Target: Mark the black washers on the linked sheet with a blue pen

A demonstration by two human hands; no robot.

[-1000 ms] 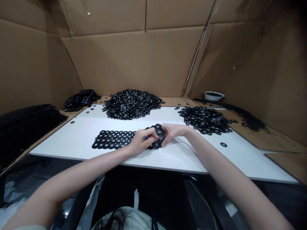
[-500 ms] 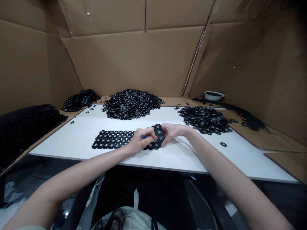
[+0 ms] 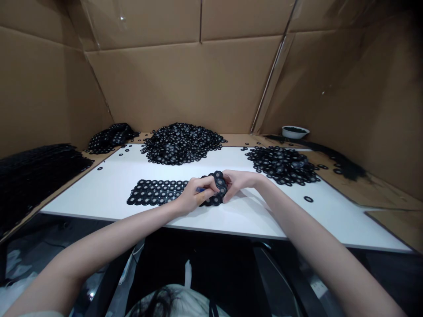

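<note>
The step in hand seems to be close work on the right-hand end of a sheet of dark discs (image 3: 157, 192), which lies near the front edge of the white surface (image 3: 251, 224). The discs sit in neat rows, each with a paler centre, and the end between the hands is tilted up off the surface (the left hand covers the stretch between that end and the flat part, so I cannot see how the two connect).

The left hand (image 3: 192, 195) pinches a slim blue tool (image 3: 200, 189) between thumb and fingers, pointed toward the raised discs; its tip is hidden, so I cannot tell whether it touches them. The right hand (image 3: 240, 178) grasps the raised end from the far side, fingers behind and thumb in front.

As I judge it, the next move calls for a steady right-hand hold while the tool is worked precisely at one disc, with only light pressure so the rows do not buckle.

Behind the sheet stands a large heap (image 3: 181, 143) of similar discs, with a smaller heap (image 3: 280, 165) to the right, both well apart from the hands. One loose disc (image 3: 308, 199) lies in front of the smaller heap.
</note>
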